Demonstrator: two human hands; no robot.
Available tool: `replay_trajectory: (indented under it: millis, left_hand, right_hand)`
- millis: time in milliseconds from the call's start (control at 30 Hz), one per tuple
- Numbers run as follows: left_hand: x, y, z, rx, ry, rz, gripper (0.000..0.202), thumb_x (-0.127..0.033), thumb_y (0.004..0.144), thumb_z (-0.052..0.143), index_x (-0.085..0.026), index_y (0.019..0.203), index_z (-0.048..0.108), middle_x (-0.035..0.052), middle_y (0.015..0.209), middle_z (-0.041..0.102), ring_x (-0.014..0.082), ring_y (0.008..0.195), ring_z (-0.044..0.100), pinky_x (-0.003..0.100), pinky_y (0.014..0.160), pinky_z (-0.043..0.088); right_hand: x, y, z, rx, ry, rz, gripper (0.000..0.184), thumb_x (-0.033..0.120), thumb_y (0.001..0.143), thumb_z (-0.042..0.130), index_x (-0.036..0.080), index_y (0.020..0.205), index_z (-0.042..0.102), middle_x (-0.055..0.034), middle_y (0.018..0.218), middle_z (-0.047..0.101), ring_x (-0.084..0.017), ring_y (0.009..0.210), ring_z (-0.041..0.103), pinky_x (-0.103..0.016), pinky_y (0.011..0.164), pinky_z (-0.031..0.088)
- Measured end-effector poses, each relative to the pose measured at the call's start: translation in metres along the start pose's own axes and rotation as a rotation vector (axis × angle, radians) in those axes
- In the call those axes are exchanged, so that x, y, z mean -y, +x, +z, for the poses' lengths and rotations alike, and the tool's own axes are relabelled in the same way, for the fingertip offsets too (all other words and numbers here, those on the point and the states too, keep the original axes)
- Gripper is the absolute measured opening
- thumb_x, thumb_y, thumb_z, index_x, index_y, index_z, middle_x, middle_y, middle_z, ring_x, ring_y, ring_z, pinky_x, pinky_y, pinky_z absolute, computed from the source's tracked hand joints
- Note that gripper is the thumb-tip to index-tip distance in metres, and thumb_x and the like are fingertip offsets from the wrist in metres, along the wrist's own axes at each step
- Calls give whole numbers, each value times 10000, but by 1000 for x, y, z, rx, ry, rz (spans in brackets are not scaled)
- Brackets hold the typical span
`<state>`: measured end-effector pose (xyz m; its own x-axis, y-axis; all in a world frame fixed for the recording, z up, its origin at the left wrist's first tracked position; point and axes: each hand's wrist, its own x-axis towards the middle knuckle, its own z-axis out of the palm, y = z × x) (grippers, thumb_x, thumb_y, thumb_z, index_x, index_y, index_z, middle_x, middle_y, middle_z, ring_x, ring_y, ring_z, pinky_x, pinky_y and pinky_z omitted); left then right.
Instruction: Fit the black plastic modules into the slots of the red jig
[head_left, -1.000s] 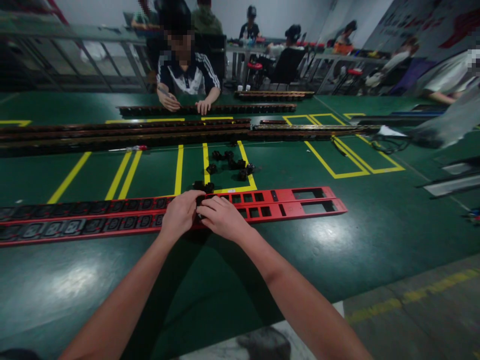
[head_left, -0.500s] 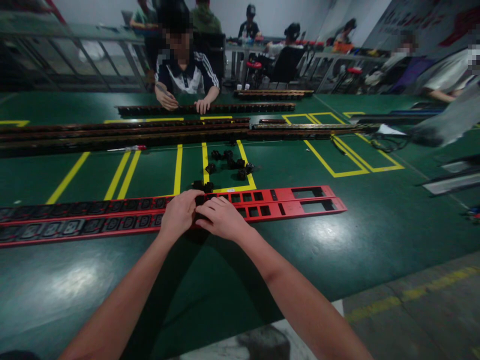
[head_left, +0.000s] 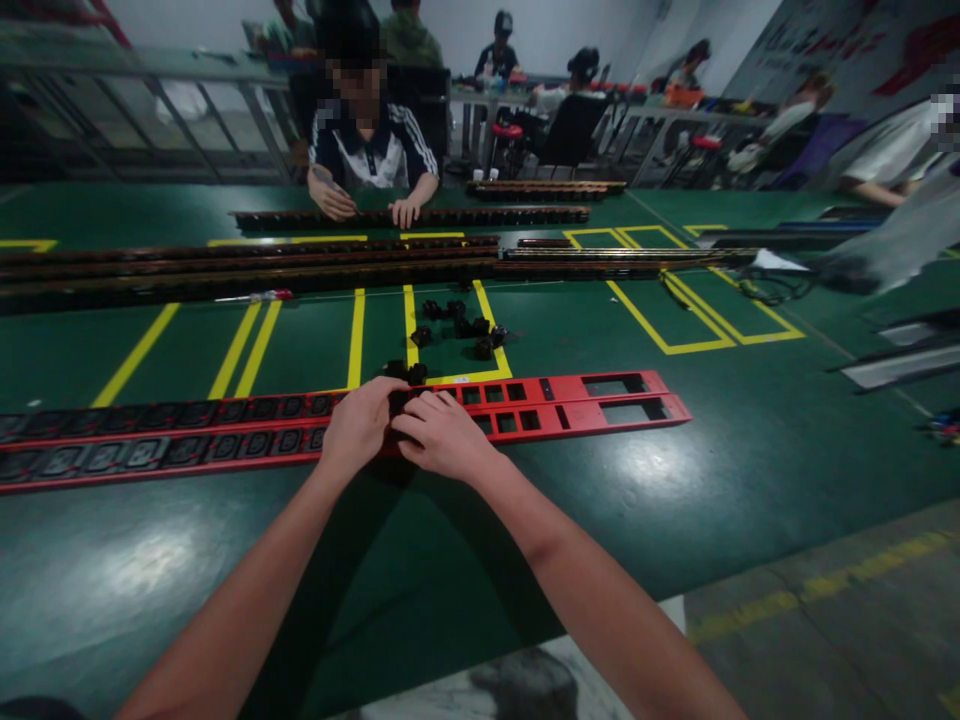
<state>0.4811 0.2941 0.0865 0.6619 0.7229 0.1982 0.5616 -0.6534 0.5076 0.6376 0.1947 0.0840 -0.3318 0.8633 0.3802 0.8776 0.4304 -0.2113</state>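
Observation:
Two long red metal strips (head_left: 585,405) lie side by side across the green table. Their left part is filled with black sockets (head_left: 187,430); the right part shows empty rectangular cut-outs. My left hand (head_left: 360,425) and my right hand (head_left: 442,435) meet over the near strip, fingers curled and pressed together on a black socket (head_left: 397,405) at the boundary between filled and empty slots. Two loose black sockets (head_left: 407,372) sit just beyond my hands. Several more loose sockets (head_left: 465,325) are scattered inside a yellow-taped box.
Long dark strips (head_left: 247,265) lie across the table's middle, with a red-handled screwdriver (head_left: 259,296) beside them. A person opposite has both hands on another dark strip (head_left: 412,216). More people sit at the back and right. Cables (head_left: 772,285) lie at right.
My hands have stayed over the same spot on the near red strip; the fingers shifted only slightly. The view has barely moved.

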Motion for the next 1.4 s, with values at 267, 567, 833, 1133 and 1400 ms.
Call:
replay_trajectory:
  millis: [267, 567, 833, 1133, 1400]
  left_hand:
    - [-6, -1, 3, -23, 110, 19, 369, -244, 996, 325, -199, 1163, 651, 80, 1189, 706, 237, 1080, 659, 367, 960, 510]
    - [-5, -2, 9, -39, 219, 96, 342, -196, 993, 336, -168, 1162, 632, 106, 1189, 693, 265, 1080, 644, 412, 959, 502]
    - [-11, -3, 5, -26, 239, 97, 306, -168, 959, 403, -187, 1159, 634, 88, 1146, 692, 267, 1041, 639, 409, 908, 515]
    - [-10, -2, 5, 68, 361, 220, 437, -326, 1022, 366, -184, 1370, 589, 103, 1364, 631, 288, 1231, 580, 472, 1059, 469]
    - [-11, -1, 4, 154, 341, 285, 522, -422, 1015, 396, -199, 1474, 505, 90, 1508, 548, 285, 1349, 528, 505, 1140, 402]
  right_hand:
    - [-1, 2, 0, 30, -34, 8, 140, 277, 955, 614, 171, 1000, 693, -83, 1092, 645, -235, 1036, 529, -393, 910, 432]
    - [0, 2, 1, -5, -39, 17, 210, 264, 990, 539, 161, 891, 693, -86, 1055, 646, -225, 1006, 517, -385, 906, 418]
    - [-1, 1, 3, -36, -29, 87, 171, 198, 978, 492, 158, 950, 656, -87, 1043, 655, -225, 979, 511, -372, 885, 403]
    - [-24, -4, -17, -159, -114, 437, 249, 223, 987, 466, 176, 1099, 684, -136, 1311, 610, -278, 1186, 508, -439, 1003, 403]
    - [-54, -15, -18, -47, -262, 800, 401, 364, 994, 475, 189, 1331, 606, -166, 1477, 525, -358, 1308, 487, -581, 1090, 340]
